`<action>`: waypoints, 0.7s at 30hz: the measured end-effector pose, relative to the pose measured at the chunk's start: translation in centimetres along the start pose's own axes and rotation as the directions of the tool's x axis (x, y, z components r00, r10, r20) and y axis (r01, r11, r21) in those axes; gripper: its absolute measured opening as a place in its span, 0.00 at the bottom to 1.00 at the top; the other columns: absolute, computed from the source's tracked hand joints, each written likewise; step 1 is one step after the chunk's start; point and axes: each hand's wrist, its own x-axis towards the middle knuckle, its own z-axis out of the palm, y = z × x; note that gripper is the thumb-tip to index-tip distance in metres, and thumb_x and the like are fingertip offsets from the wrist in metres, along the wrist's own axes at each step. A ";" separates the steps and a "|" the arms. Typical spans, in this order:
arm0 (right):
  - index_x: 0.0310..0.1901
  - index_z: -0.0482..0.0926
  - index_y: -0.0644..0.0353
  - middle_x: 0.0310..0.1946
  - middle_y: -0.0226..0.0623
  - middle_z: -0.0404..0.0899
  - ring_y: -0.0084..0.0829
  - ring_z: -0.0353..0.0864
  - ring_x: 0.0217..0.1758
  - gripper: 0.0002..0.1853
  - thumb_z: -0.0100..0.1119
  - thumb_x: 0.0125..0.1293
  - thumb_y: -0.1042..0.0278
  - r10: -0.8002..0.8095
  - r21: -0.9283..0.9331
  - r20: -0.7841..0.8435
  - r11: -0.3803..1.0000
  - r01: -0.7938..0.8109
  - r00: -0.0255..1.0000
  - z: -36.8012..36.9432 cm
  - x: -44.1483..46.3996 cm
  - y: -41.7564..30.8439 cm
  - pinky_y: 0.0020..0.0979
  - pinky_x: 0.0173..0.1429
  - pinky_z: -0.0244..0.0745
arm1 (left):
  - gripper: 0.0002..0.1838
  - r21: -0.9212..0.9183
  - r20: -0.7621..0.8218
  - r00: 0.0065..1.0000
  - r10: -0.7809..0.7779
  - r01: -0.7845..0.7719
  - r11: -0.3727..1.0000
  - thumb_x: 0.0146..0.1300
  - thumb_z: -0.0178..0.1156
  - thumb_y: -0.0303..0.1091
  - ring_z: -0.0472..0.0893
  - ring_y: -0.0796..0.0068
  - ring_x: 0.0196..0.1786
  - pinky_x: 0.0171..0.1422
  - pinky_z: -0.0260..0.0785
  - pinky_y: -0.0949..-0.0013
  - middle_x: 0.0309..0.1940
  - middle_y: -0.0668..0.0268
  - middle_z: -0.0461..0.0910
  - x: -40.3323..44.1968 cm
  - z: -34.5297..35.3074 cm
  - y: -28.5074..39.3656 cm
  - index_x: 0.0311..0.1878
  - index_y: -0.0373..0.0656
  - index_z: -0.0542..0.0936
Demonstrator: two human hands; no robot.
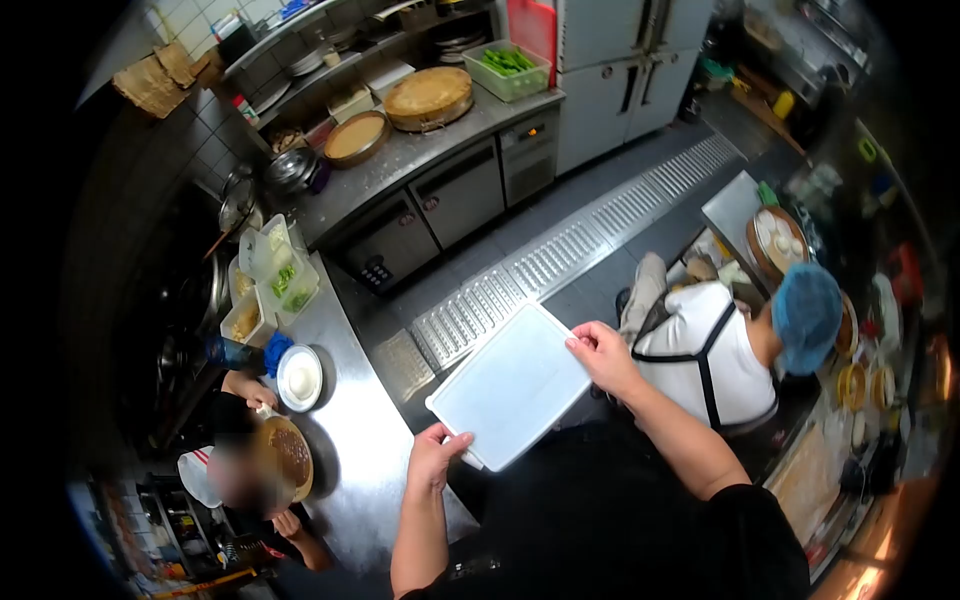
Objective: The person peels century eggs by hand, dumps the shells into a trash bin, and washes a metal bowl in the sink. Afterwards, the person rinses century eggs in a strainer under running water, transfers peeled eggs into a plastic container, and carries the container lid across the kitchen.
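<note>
A rectangular, whitish plastic food container (515, 385), seen from its lid side, is held in front of my dark clothing. My left hand (440, 455) grips its lower left edge, the thumb lying over the rim. On the upper right edge, my right hand (603, 357) pinches the rim between thumb and fingers. The lid hides the inside, and most of the container's depth is out of sight.
A steel counter (365, 440) runs along my left, bearing a white bowl (300, 378) and tubs of chopped food (285, 285). Someone there handles a brown-filled pan (290, 450). A co-worker in a blue hair cap (808, 315) bends at the right. Metal floor grating (545, 262) lies ahead.
</note>
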 end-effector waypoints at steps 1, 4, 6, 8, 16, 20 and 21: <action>0.42 0.82 0.69 0.35 0.35 0.79 0.22 0.75 0.34 0.12 0.69 0.66 0.67 -0.013 -0.017 0.009 1.000 0.013 1.000 0.1 1.5 -0.3 0.26 0.40 0.74 | 0.13 -0.003 -0.004 1.000 -0.005 0.005 1.000 0.56 0.75 0.26 0.82 0.77 0.37 0.47 0.74 0.73 0.38 0.66 0.86 1.0 0.0 0.5 0.44 0.35 0.85; 0.40 0.82 0.68 0.34 0.36 0.79 0.25 0.76 0.33 0.12 0.69 0.64 0.67 -0.028 -0.034 0.040 0.999 0.030 0.999 0.7 5.7 0.5 0.28 0.40 0.74 | 0.13 -0.065 -0.038 0.999 -0.009 0.007 0.998 0.56 0.75 0.27 0.83 0.76 0.38 0.48 0.75 0.72 0.38 0.65 0.86 3.2 0.3 1.9 0.44 0.35 0.85; 0.40 0.83 0.68 0.34 0.37 0.80 0.26 0.77 0.33 0.12 0.70 0.63 0.66 -0.039 -0.042 0.067 0.998 0.042 0.997 1.3 8.5 0.2 0.29 0.40 0.75 | 0.13 -0.082 -0.062 0.998 -0.005 0.000 0.997 0.56 0.74 0.27 0.83 0.75 0.39 0.49 0.75 0.72 0.39 0.64 0.87 4.3 0.7 3.3 0.44 0.35 0.85; 0.40 0.83 0.68 0.34 0.38 0.81 0.27 0.78 0.33 0.13 0.70 0.63 0.66 -0.056 -0.040 0.109 0.997 0.061 0.993 2.1 11.3 0.1 0.30 0.40 0.75 | 0.14 -0.102 -0.094 0.996 -0.007 -0.003 0.995 0.56 0.75 0.26 0.84 0.74 0.41 0.50 0.76 0.70 0.39 0.63 0.87 5.4 0.7 4.0 0.45 0.34 0.85; 0.43 0.83 0.66 0.32 0.33 0.82 0.22 0.78 0.34 0.14 0.68 0.67 0.63 -0.036 -0.009 0.347 0.999 0.041 0.937 5.7 24.3 1.7 0.27 0.40 0.75 | 0.15 -0.179 -0.293 0.956 -0.014 -0.040 0.983 0.56 0.74 0.25 0.84 0.72 0.42 0.53 0.75 0.69 0.40 0.61 0.87 11.8 2.1 6.7 0.45 0.32 0.84; 0.44 0.82 0.67 0.30 0.28 0.79 0.18 0.74 0.33 0.13 0.68 0.68 0.65 -0.052 0.059 0.460 0.998 0.028 0.886 6.6 32.6 1.7 0.24 0.38 0.73 | 0.14 -0.210 -0.391 0.920 -0.018 -0.070 0.975 0.55 0.74 0.23 0.84 0.72 0.43 0.53 0.75 0.69 0.41 0.61 0.87 17.0 3.9 8.0 0.45 0.31 0.84; 0.44 0.82 0.67 0.30 0.27 0.79 0.18 0.74 0.32 0.12 0.68 0.68 0.65 -0.058 0.080 0.490 0.997 0.022 0.870 6.7 34.6 2.3 0.24 0.38 0.73 | 0.14 -0.217 -0.415 0.910 -0.026 -0.071 0.974 0.55 0.74 0.23 0.84 0.72 0.43 0.53 0.75 0.69 0.41 0.61 0.87 18.3 4.8 8.9 0.45 0.31 0.84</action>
